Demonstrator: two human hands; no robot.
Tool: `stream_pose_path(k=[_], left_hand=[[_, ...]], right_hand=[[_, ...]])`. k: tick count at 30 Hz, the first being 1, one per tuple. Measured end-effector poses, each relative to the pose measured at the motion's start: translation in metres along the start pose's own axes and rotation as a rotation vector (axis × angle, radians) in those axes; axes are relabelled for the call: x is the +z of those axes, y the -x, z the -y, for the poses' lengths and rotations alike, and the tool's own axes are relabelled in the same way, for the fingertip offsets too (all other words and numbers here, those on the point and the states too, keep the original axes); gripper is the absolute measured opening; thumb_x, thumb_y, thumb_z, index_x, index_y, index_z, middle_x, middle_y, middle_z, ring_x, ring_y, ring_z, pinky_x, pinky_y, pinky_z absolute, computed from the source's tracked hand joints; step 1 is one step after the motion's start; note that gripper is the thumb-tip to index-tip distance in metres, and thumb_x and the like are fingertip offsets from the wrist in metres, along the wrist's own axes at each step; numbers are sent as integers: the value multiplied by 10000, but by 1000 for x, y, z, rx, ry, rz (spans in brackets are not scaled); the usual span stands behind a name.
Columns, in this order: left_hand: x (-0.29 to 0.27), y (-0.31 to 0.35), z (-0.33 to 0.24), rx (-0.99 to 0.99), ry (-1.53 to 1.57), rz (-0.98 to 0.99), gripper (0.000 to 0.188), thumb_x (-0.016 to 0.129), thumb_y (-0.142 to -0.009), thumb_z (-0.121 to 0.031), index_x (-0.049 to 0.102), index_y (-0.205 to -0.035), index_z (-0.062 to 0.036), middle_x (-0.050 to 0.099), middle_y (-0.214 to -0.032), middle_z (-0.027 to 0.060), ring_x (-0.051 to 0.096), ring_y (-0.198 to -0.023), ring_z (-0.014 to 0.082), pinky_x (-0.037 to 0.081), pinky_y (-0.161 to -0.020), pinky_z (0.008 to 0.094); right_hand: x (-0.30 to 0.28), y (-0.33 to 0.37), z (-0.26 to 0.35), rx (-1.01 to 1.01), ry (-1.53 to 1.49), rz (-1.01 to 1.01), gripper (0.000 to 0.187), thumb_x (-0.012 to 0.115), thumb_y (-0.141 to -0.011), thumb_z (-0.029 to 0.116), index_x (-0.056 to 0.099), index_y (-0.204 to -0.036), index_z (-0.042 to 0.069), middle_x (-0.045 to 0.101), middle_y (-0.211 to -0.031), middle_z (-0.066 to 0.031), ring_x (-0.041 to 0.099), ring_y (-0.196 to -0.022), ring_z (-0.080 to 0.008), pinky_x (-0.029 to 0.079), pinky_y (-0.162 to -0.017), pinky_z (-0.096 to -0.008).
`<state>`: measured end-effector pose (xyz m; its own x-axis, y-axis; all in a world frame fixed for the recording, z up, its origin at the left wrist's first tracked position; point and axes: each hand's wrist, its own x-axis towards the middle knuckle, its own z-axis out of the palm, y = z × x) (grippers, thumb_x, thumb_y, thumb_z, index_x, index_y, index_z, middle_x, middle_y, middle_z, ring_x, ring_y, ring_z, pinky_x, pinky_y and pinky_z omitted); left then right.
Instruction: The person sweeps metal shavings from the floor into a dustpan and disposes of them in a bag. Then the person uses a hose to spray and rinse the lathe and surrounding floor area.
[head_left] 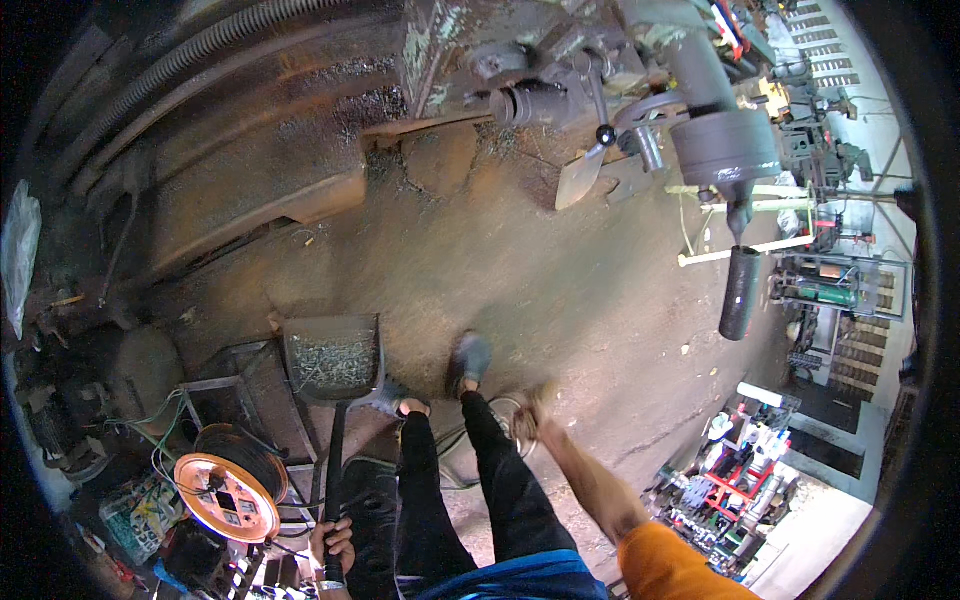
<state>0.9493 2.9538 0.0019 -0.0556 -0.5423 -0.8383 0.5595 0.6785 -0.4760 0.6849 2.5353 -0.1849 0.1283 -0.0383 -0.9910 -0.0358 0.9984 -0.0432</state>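
Observation:
My left hand (338, 545), low in the view, is wrapped round the dark handle of a long-handled dustpan (381, 350). Its square pan rests near the floor ahead, with grey metal shavings (335, 364) heaped in it. To the right of my legs, my right hand (525, 425) hangs low over the floor at the end of an outstretched bare arm. Motion smears its fingers, and whether they hold anything cannot be made out. Behind that hand lies a loop of pale hose or cable (455, 480).
A large oily machine (240, 190) with a round-knobbed lever (605, 135) spans the far side. At right stands a pale metal frame (700, 258). An orange reel (225, 500) sits at left beside a metal frame. Crowded tools and bottles (735, 470) stand at lower right.

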Motion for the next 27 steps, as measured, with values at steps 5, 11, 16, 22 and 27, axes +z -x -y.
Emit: stream_pose_path(k=[5,11,16,22,27], left_hand=[[11,-1,22,-77,-34,-118,157,508,-863,-105,408,-876,15,402,-602,23,399,-466,93,421,-423,215],[21,6,69,-68,-6,-92,166,484,-854,-67,397,-930,53,448,-723,86,426,-508,119,392,-435,208],[23,10,100,-105,-8,56,215,549,-845,-8,439,-1021,51,492,-793,89,507,-595,137,469,-476,254],[42,19,106,-79,-97,-8,209,539,-857,-12,445,-1035,47,481,-814,97,502,-615,137,471,-496,246],[59,34,107,-68,-169,-28,205,530,-868,-15,449,-1047,44,471,-831,104,497,-631,138,471,-513,240]], right_hand=[[160,-33,92,-68,424,505,70,634,-779,52,570,-759,35,590,-646,-88,607,-571,-186,515,-514,-334],[134,86,135,-262,836,489,778,699,-692,-24,328,-1368,79,591,-707,-87,606,-537,-188,515,-455,-335],[6,129,124,-400,1140,63,886,758,-648,131,328,-1412,5,625,-1069,-148,623,-910,-238,520,-819,-352],[-107,156,85,-84,438,-128,417,678,-730,54,499,-1103,-5,617,-762,-134,612,-580,-238,537,-511,-383],[-149,180,27,-217,157,-282,157,654,-756,77,566,-861,1,599,-682,-122,598,-543,-241,516,-478,-369]])
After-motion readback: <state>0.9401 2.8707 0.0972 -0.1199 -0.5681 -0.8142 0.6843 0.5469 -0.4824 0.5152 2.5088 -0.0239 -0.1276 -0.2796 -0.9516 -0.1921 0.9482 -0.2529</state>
